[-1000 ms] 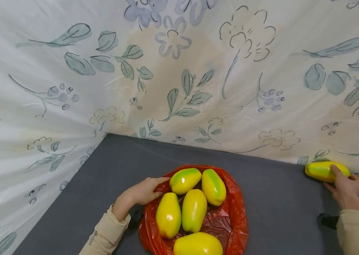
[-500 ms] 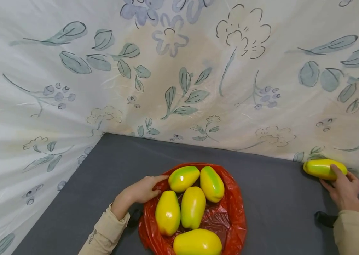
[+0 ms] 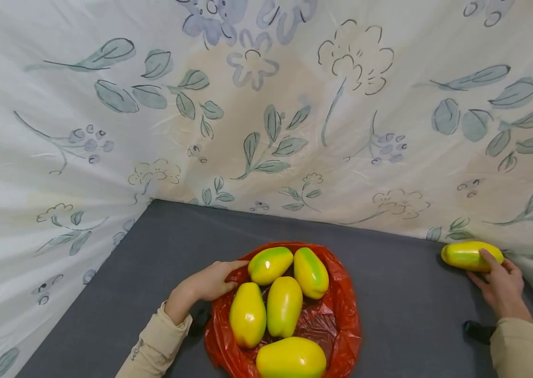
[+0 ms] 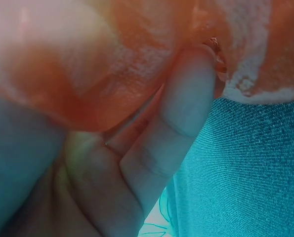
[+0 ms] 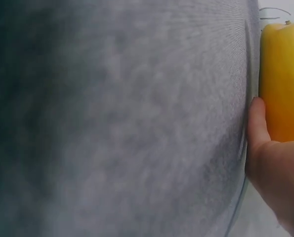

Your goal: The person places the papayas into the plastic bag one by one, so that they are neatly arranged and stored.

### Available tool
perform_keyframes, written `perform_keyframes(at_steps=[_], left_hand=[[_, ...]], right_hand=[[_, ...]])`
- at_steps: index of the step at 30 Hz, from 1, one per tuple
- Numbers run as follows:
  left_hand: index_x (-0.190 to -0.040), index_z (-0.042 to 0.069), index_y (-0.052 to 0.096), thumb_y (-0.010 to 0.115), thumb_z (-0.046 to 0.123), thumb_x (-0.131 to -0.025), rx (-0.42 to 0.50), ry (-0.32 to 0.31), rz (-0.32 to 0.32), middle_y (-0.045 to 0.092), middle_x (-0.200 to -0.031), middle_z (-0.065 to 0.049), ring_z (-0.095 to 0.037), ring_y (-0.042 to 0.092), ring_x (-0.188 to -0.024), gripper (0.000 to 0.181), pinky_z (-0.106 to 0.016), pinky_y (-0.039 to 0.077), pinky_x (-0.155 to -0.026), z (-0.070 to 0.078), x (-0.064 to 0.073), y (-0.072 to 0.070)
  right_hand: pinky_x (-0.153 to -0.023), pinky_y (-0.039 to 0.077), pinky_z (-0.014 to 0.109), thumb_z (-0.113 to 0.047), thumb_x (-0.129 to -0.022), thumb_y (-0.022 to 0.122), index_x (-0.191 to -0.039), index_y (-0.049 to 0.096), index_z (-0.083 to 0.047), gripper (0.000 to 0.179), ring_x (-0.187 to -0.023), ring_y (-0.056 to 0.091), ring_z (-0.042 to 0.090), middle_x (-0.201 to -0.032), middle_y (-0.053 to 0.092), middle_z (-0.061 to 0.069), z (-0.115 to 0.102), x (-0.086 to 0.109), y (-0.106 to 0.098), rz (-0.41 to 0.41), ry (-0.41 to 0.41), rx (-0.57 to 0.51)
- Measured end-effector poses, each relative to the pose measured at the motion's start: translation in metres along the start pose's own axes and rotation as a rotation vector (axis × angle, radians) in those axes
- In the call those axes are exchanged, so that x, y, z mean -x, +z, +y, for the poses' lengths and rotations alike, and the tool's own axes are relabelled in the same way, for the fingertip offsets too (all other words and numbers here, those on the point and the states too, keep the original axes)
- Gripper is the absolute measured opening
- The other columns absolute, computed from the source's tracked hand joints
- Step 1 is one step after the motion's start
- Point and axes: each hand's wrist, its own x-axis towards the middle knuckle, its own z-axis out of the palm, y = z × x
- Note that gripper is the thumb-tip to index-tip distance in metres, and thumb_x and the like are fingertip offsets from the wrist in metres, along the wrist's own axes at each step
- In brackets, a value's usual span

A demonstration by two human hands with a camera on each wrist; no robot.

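Note:
In the head view a red plastic bag [image 3: 348,320] stands with its mouth spread wide, several yellow-green papayas [image 3: 285,307] lying inside. My left hand [image 3: 209,283] holds the bag's left rim; in the left wrist view its fingers [image 4: 186,98] press into the thin plastic [image 4: 112,59], and part of the hand is hidden behind it. Far to the right, my right hand [image 3: 500,286] grips another papaya [image 3: 467,255] at its right end, thumb on top. That papaya lies sideways near the back wall. The right wrist view shows this fruit [image 5: 284,79] at the right edge, with a finger along its side.
A dark grey surface [image 3: 398,294] spreads under the bag and the papaya. Pale floral cloth [image 3: 247,131] forms walls at the back, left and right. The bag stands well left of the papaya in my right hand.
The head view has shifted slightly, so the bag and the right-hand papaya appear a little further left. Both hands keep their holds, with no clear movement against the cloth.

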Motion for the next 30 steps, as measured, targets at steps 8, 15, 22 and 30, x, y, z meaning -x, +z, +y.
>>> perform_keyframes(at_steps=[8,15,22,30], left_hand=[[-0.14,-0.002,0.042,0.056,-0.004,-0.092,0.002,0.009,0.001,0.057,-0.12,-0.019,-0.014,0.059,-0.072,0.05,-0.027,0.054,-0.065,-0.002,0.0008,0.0003],[-0.14,-0.003,0.042,0.056,-0.004,-0.091,-0.008,0.007,0.0,0.056,-0.122,-0.02,-0.015,0.059,-0.074,0.05,-0.027,0.054,-0.067,-0.0033,-0.0007,0.0007],[-0.14,-0.002,0.042,0.057,-0.004,-0.091,0.002,-0.004,0.006,0.056,-0.123,-0.02,-0.015,0.059,-0.075,0.051,-0.028,0.055,-0.067,-0.0013,-0.0016,0.0009],[-0.14,-0.002,0.042,0.057,-0.004,-0.091,0.001,0.001,0.012,0.056,-0.123,-0.019,-0.015,0.059,-0.075,0.051,-0.029,0.055,-0.067,-0.003,-0.001,0.0018]], right_hand=[[-0.047,0.05,0.023,-0.026,-0.076,0.079,-0.15,0.014,-0.034,0.098,-0.12,0.031,0.005,-0.133,0.023,-0.021,0.006,0.0043,0.0022,-0.056,-0.031,0.088],[-0.09,0.045,0.032,-0.039,-0.076,0.077,-0.153,0.001,-0.03,0.108,-0.14,0.013,0.013,-0.153,0.009,-0.011,0.0075,0.0075,0.0079,-0.127,-0.054,0.202],[-0.046,0.051,0.023,-0.039,-0.076,0.077,-0.154,0.004,-0.027,0.108,-0.138,0.018,0.014,-0.125,0.031,-0.019,0.0064,0.0084,0.0067,-0.176,-0.066,0.196],[-0.074,0.052,0.035,-0.05,-0.074,0.073,-0.153,0.0,-0.027,0.11,-0.136,0.026,0.017,-0.156,0.007,-0.002,0.006,0.0034,0.0062,-0.175,-0.114,0.33]])
